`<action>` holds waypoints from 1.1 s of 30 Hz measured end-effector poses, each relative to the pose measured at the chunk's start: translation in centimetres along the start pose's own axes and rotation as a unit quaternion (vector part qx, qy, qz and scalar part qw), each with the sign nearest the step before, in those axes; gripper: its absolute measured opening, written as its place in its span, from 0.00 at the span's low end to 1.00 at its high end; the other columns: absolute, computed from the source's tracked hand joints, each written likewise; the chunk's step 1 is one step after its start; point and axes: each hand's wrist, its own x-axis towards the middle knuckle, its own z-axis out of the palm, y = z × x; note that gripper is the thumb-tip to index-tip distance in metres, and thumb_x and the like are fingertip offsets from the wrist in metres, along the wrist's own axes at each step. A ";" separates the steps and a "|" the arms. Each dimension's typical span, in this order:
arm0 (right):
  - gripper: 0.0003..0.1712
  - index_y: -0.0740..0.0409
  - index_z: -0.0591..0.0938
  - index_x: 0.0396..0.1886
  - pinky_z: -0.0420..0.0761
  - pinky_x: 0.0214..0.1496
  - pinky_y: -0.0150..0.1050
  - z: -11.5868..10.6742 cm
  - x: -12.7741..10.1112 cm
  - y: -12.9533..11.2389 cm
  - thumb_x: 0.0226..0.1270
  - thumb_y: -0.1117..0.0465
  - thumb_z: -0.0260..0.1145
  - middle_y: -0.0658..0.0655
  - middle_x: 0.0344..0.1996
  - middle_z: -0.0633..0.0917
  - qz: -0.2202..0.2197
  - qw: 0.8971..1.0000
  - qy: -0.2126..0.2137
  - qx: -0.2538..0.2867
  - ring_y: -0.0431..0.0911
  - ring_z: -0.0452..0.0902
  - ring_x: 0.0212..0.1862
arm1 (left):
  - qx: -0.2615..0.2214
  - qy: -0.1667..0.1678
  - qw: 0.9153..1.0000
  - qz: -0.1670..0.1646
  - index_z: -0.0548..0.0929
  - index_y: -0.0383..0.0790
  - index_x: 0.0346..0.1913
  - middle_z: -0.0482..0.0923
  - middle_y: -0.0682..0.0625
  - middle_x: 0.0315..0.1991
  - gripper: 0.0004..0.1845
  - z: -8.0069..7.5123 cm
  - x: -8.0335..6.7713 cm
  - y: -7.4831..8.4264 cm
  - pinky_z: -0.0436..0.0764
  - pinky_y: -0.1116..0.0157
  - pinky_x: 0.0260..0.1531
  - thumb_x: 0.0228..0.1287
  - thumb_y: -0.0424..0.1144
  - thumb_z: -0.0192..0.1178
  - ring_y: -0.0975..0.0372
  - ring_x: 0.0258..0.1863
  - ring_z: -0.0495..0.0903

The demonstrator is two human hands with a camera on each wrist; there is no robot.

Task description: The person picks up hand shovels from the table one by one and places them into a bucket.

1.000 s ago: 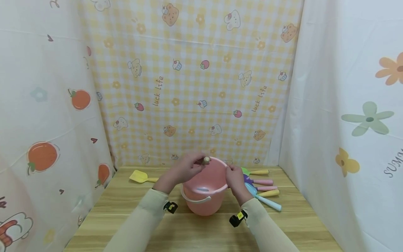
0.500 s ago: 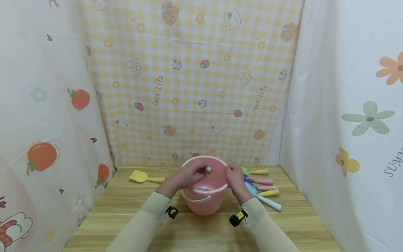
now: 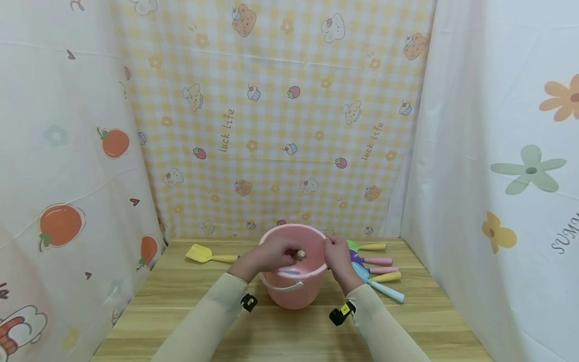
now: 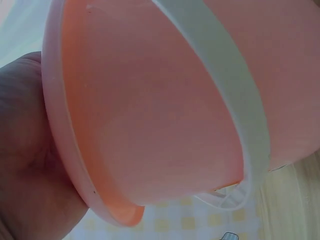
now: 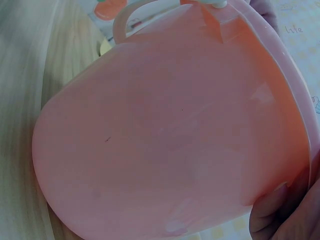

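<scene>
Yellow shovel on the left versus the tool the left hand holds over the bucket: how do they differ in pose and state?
The yellow shovel lies flat on the table, untouched, its whole length showing. The held tool is gripped by the left hand over the pink bucket; only its tan handle end shows. The shovel's handle end is tan too, so they may be alike, but the held tool's head is hidden.

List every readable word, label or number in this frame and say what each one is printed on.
"luck life" – on the yellow checked backdrop cloth, printed twice, slanting upward.
"SUM…" – on the white flowered cloth at right, cut off by the frame edge.
Pink bucket, toy shovels, yellow wrist tags: no legible text.
</scene>
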 end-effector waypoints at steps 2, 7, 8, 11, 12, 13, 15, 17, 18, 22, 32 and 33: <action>0.28 0.63 0.81 0.76 0.74 0.19 0.34 0.0 -0.1 -0.1 0.86 0.57 0.51 0.69 0.57 0.88 0.001 1.000 0.000 0.001 0.40 0.70 0.18 | 0.003 -0.013 1.000 -0.002 0.88 0.43 0.38 0.81 0.57 0.31 0.11 0.0 0.1 0.1 0.75 0.71 0.35 0.70 0.22 0.67 0.69 0.32 0.75; 0.29 0.64 0.79 0.77 0.75 0.19 0.34 0.0 -0.2 -0.2 0.87 0.56 0.51 0.69 0.60 0.88 0.001 1.000 -0.001 -0.001 0.41 0.70 0.18 | 0.001 -0.043 0.999 -0.032 0.88 0.43 0.36 0.83 0.57 0.31 0.12 -0.1 0.4 0.5 0.77 0.71 0.34 0.68 0.21 0.70 0.69 0.31 0.76; 0.29 0.64 0.80 0.77 0.75 0.19 0.34 0.0 -0.2 -0.2 0.87 0.56 0.52 0.70 0.60 0.88 0.001 1.000 -0.001 -0.001 0.41 0.70 0.18 | 0.001 -0.049 0.998 -0.039 0.89 0.42 0.36 0.83 0.57 0.31 0.11 -0.1 0.4 0.6 0.77 0.71 0.34 0.68 0.21 0.70 0.70 0.31 0.77; 0.29 0.64 0.80 0.76 0.75 0.20 0.34 0.0 -0.2 -0.3 0.87 0.56 0.52 0.69 0.58 0.88 0.000 1.000 0.000 -0.001 0.41 0.71 0.19 | -0.003 -0.065 0.996 -0.062 0.89 0.42 0.35 0.84 0.56 0.30 0.11 0.0 0.6 0.7 0.77 0.72 0.32 0.67 0.21 0.70 0.70 0.31 0.77; 0.29 0.64 0.80 0.76 0.75 0.20 0.34 0.0 -0.2 -0.3 0.87 0.56 0.52 0.69 0.56 0.88 0.001 1.000 0.001 -0.001 0.41 0.71 0.19 | -0.006 -0.069 0.995 -0.068 0.89 0.42 0.34 0.84 0.56 0.29 0.12 0.0 0.6 0.7 0.77 0.72 0.31 0.66 0.20 0.70 0.70 0.30 0.77; 0.29 0.64 0.81 0.76 0.75 0.20 0.34 0.0 -0.2 -0.3 0.86 0.56 0.52 0.69 0.54 0.89 0.001 1.000 0.001 -0.001 0.41 0.71 0.19 | -0.011 -0.075 0.994 -0.076 0.89 0.43 0.33 0.84 0.56 0.29 0.13 0.0 0.7 0.7 0.76 0.72 0.30 0.65 0.19 0.69 0.70 0.29 0.76; 0.28 0.63 0.81 0.76 0.75 0.19 0.34 0.0 -0.2 -0.2 0.86 0.56 0.51 0.68 0.50 0.89 0.002 1.000 0.001 -0.002 0.41 0.71 0.19 | -0.020 -0.084 0.992 -0.088 0.89 0.44 0.31 0.83 0.56 0.28 0.16 0.1 0.8 0.7 0.74 0.73 0.28 0.62 0.17 0.68 0.70 0.28 0.75; 0.28 0.63 0.81 0.76 0.74 0.19 0.34 0.0 -0.1 -0.2 0.86 0.56 0.51 0.67 0.46 0.89 0.004 1.000 0.000 -0.002 0.41 0.71 0.18 | -0.026 -0.094 0.990 -0.101 0.89 0.43 0.32 0.82 0.56 0.27 0.16 0.1 0.8 0.8 0.73 0.73 0.27 0.60 0.17 0.67 0.70 0.27 0.75; 0.29 0.62 0.81 0.76 0.74 0.19 0.34 0.0 -0.1 -0.2 0.86 0.56 0.51 0.67 0.44 0.88 0.005 1.000 0.000 -0.002 0.41 0.70 0.18 | -0.026 -0.098 0.989 -0.104 0.89 0.42 0.32 0.81 0.57 0.27 0.15 0.0 0.9 0.8 0.72 0.73 0.27 0.60 0.16 0.67 0.70 0.27 0.74; 0.29 0.63 0.80 0.77 0.74 0.18 0.34 0.0 -0.1 -0.3 0.86 0.56 0.51 0.66 0.43 0.88 0.004 1.000 -0.001 0.002 0.41 0.70 0.18 | -0.008 -0.116 0.987 -0.114 0.89 0.42 0.31 0.80 0.59 0.25 0.14 -0.1 1.0 1.0 0.72 0.72 0.27 0.61 0.18 0.68 0.69 0.27 0.73; 0.29 0.63 0.80 0.77 0.74 0.18 0.34 -0.1 -0.3 -0.4 0.87 0.56 0.51 0.66 0.47 0.88 0.005 1.000 -0.002 0.002 0.42 0.71 0.18 | 0.014 -0.161 0.981 -0.110 0.91 0.49 0.32 0.87 0.55 0.29 0.13 -0.3 1.1 1.6 0.77 0.72 0.30 0.64 0.24 0.70 0.69 0.28 0.77; 0.29 0.63 0.80 0.77 0.74 0.18 0.34 -0.1 -0.3 -0.4 0.87 0.56 0.51 0.66 0.47 0.88 0.005 1.000 -0.002 0.003 0.42 0.71 0.18 | 0.013 -0.165 0.980 -0.112 0.91 0.49 0.32 0.87 0.53 0.30 0.14 -0.4 1.1 1.6 0.77 0.72 0.30 0.63 0.23 0.69 0.69 0.29 0.77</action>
